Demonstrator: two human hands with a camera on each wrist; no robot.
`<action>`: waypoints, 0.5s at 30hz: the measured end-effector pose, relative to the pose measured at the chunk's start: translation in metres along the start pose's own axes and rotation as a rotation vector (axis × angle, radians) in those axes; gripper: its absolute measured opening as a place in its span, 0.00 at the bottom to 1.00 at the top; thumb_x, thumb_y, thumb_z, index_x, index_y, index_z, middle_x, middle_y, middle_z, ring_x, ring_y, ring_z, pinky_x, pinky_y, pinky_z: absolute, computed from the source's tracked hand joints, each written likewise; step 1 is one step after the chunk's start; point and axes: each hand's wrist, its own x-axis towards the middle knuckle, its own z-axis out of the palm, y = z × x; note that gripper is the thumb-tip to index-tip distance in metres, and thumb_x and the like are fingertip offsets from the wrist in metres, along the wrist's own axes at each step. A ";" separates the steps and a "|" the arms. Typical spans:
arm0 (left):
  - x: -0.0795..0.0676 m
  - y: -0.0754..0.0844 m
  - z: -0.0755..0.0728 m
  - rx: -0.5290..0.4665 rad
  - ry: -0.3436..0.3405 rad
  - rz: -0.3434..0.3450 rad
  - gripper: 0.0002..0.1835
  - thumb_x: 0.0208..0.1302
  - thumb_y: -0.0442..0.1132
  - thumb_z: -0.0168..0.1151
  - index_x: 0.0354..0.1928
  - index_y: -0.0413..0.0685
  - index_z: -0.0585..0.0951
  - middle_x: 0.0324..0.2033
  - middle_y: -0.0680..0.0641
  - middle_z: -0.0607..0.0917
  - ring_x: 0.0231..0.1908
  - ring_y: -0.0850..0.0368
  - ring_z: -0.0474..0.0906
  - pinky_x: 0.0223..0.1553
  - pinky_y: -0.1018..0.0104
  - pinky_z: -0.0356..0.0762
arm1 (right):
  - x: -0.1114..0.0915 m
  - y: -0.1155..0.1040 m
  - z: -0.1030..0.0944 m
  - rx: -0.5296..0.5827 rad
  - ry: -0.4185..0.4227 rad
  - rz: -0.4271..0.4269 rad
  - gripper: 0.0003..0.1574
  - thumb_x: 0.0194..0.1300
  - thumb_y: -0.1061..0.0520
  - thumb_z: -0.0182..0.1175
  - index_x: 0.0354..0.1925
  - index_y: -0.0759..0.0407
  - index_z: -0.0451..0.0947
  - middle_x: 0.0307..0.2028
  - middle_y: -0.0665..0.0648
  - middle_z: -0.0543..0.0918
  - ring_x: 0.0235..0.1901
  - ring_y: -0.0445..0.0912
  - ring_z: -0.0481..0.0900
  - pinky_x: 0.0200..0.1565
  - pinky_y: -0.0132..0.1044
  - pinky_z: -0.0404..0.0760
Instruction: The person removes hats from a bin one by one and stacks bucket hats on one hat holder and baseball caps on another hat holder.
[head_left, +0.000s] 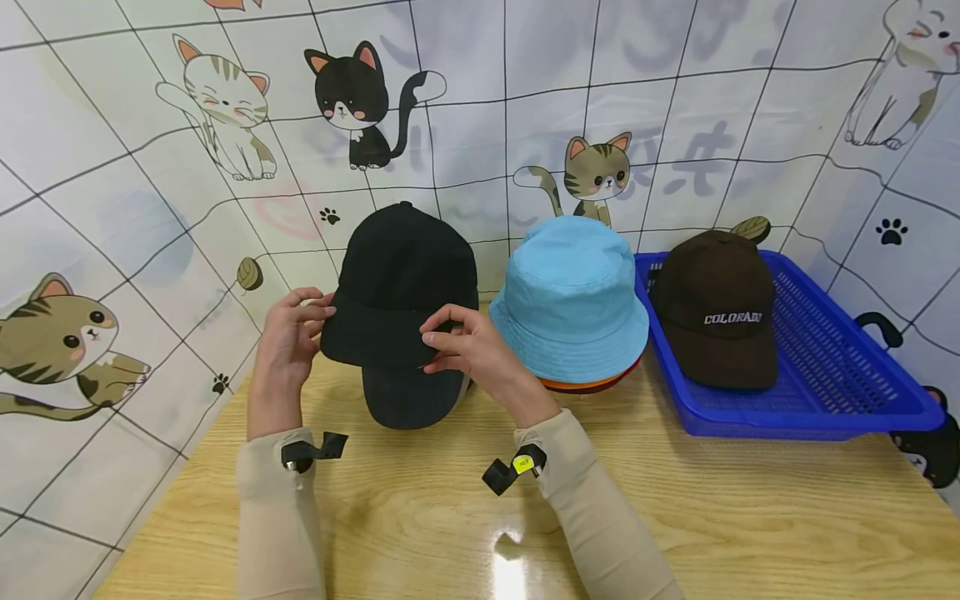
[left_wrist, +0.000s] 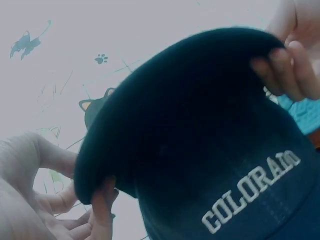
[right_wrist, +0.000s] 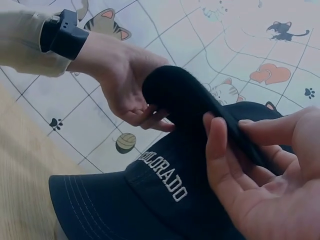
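Both hands hold a plain black baseball cap [head_left: 405,258] by its brim, which points toward the person in the head view. My left hand [head_left: 288,342] pinches the brim's left edge; in the left wrist view its thumb and fingers [left_wrist: 102,210] lie on opposite faces. At the brim's right edge, my right hand [head_left: 476,350] pinches it between thumb and fingers, as the right wrist view [right_wrist: 220,145] shows. Below and behind the held cap is a dark navy cap [head_left: 412,400] with white COLORADO lettering [left_wrist: 250,192]; its crown is largely hidden in the head view.
Right of the caps stands a light blue bucket hat [head_left: 570,292], with orange and dark red brims [head_left: 592,385] showing beneath it. Farther right, a blue plastic basket [head_left: 802,423] holds a brown COLORADO cap [head_left: 716,283]. A cat-patterned wall covering [head_left: 465,108] rises behind the wooden table [head_left: 420,517].
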 end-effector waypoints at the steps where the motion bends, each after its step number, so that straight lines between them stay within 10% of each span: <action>1: 0.000 0.000 -0.001 0.023 -0.008 -0.006 0.10 0.72 0.27 0.58 0.38 0.53 0.78 0.44 0.53 0.84 0.36 0.57 0.82 0.37 0.65 0.79 | 0.000 0.000 -0.001 -0.010 -0.005 0.002 0.06 0.72 0.69 0.59 0.43 0.60 0.78 0.18 0.51 0.70 0.24 0.45 0.85 0.42 0.40 0.89; 15: 0.002 -0.005 -0.021 0.441 -0.150 -0.060 0.14 0.74 0.31 0.57 0.55 0.55 0.71 0.50 0.52 0.75 0.40 0.60 0.82 0.42 0.66 0.85 | -0.001 0.005 -0.013 -0.213 -0.140 0.155 0.07 0.68 0.73 0.60 0.43 0.74 0.81 0.22 0.52 0.81 0.24 0.46 0.85 0.38 0.42 0.90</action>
